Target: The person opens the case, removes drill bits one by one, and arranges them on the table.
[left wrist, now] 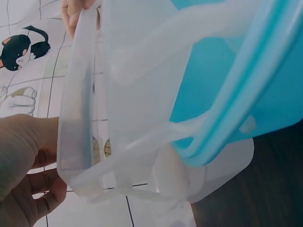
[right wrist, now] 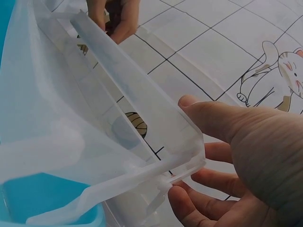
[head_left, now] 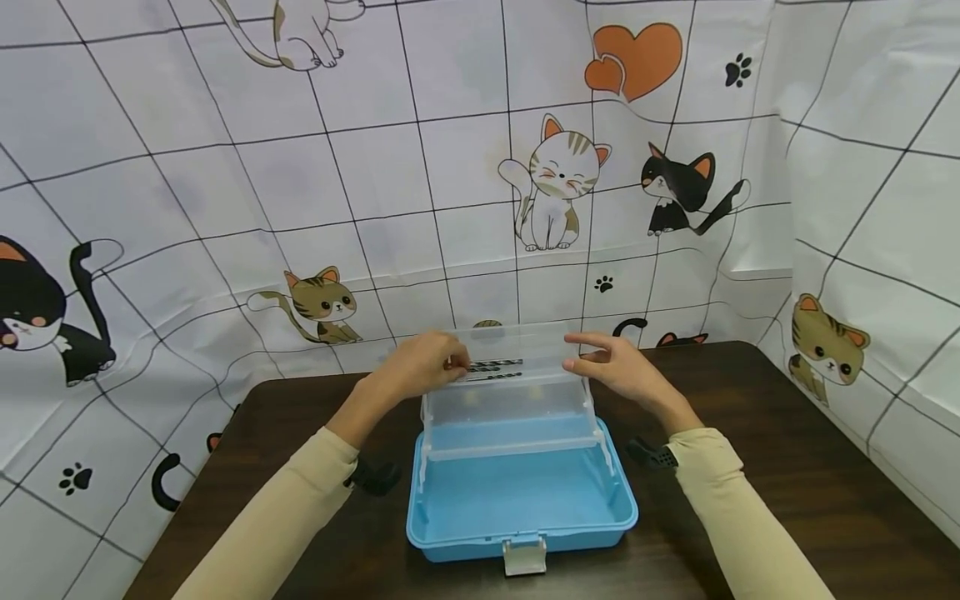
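A light blue storage box stands unfolded, its translucent trays raised on hinged arms behind the base. Several dark twist drill bits lie toward the left of the upper tray. My left hand grips that tray's left end with bent fingers, as the left wrist view also shows, thumb and fingers at its corner. At the opposite end, my right hand holds the tray's corner loosely, thumb on one side and fingers on the other. The lower tray and blue base look bare inside.
A white latch hangs at the box's front. The box rests on a dark wooden table. White cloth with cat drawings and grid lines hangs behind and to the right. Black straps with wrist cameras sit below both sleeves.
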`<state>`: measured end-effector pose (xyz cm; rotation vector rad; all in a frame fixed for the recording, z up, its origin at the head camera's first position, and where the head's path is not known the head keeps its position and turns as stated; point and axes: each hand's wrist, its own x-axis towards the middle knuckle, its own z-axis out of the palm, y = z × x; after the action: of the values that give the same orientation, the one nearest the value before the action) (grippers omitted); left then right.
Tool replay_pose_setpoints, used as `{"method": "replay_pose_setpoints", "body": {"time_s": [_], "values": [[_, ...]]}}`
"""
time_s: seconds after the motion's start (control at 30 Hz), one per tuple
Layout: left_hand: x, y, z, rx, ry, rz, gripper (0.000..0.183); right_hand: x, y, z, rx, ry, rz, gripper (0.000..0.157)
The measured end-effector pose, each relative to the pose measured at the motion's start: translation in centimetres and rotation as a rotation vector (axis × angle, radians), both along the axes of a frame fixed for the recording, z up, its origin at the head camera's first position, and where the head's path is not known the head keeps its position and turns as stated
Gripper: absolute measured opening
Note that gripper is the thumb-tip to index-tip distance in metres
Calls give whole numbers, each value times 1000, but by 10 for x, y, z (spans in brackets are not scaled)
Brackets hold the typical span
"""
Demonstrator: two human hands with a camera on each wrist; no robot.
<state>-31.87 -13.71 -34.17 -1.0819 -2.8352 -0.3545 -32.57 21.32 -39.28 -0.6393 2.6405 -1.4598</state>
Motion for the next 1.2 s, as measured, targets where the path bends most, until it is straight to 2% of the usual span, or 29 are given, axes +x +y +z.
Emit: {"method": "replay_pose_setpoints", "body": {"time_s": [0.23, 0.5, 0.7, 0.93, 1.2], "values": [[1, -12, 11, 71, 42, 0, 9, -2, 1, -2, -11, -9, 14, 65], [6, -46, 30, 182, 127, 85, 8, -3, 1, -2, -13, -16, 11, 67], [7, -81, 32, 250, 152, 163, 11, -2, 1, -2, -7, -15, 13, 66], [5, -124, 20, 296, 146, 300, 13, -1, 2, 1, -17, -26, 5, 66], [4, -168, -16, 260, 64, 393, 13, 1, -1, 1, -20, -31, 13, 66]]}}
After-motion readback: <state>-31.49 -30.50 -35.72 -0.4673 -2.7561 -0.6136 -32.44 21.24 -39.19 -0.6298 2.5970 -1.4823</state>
